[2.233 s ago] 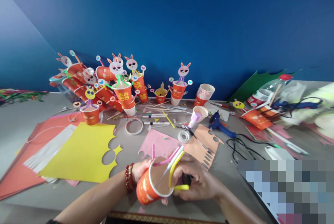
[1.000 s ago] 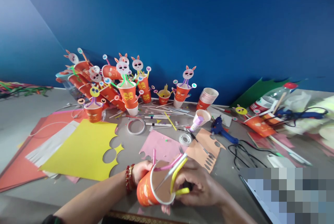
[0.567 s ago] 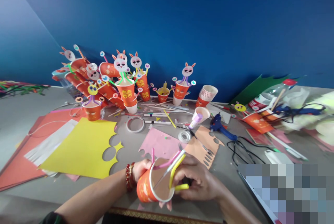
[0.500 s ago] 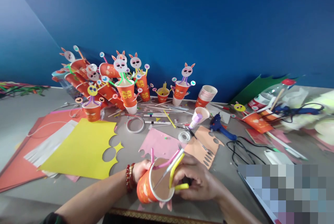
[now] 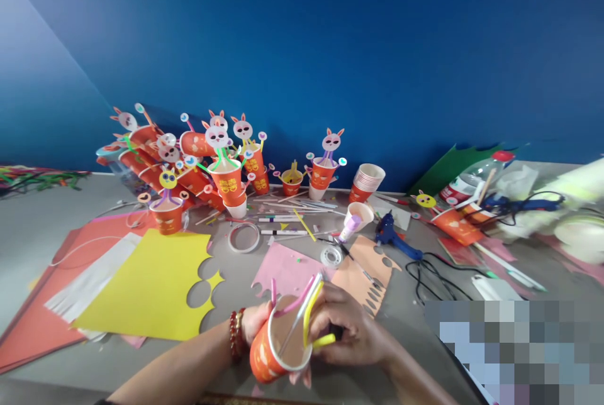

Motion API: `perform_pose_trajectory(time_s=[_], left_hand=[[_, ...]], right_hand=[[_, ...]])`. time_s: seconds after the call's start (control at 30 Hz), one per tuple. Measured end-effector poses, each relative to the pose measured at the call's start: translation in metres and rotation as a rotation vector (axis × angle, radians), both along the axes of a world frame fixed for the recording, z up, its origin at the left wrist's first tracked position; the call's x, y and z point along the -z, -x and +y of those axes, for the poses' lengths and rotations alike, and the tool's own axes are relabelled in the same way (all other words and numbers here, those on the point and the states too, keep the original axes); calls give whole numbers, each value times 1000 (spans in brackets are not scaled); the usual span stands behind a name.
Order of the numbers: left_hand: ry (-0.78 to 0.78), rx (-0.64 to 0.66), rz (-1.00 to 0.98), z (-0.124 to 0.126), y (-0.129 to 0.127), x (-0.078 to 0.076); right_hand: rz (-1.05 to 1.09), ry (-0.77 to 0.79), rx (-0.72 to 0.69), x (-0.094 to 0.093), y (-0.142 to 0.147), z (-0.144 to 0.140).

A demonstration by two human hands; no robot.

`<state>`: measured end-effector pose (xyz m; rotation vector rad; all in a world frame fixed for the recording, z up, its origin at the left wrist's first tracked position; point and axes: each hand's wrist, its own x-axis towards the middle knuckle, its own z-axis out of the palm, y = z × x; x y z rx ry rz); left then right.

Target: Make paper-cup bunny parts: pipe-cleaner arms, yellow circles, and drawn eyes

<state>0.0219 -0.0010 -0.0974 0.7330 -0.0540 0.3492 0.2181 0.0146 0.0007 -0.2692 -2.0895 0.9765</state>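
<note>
An orange paper cup (image 5: 267, 355) is tilted in front of me, with its open mouth facing up and to the right. My left hand (image 5: 256, 324) is closed round its left side, and some of the fingertips show beneath it. At the right rim, my right hand (image 5: 346, 323) pinches a bent yellow straw (image 5: 309, 310), whose other piece sticks out sideways. Pink straw pieces (image 5: 290, 309) rise from the far rim. A thin silvery tool (image 5: 295, 324) reaches into the cup from the right hand; its exact kind I cannot make out.
Decorated rabbit cups (image 5: 225, 178) crowd the back left. Yellow paper (image 5: 151, 285), pink paper (image 5: 280, 266) and peach paper (image 5: 361, 276) lie around. A tape roll (image 5: 244, 238), stacked cups (image 5: 367, 182), a blue glue gun (image 5: 396, 238) and a bottle (image 5: 476, 178) stand or lie beyond.
The view has tilted slightly, so the table's contents sit lower. Both hands keep hold of the cup and yellow straw; the right fingers have shifted slightly at the rim.
</note>
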Motion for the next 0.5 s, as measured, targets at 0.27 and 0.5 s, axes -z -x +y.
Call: perform_pose_trajectory(time_s=[0.27,0.5], left_hand=[[109,-64,-6,-2,2,-7],[118,-63,-23,0,3,-8]], right_hand=[[-16,59,3,2,-2,5],[10,88,14,1,-3,9]])
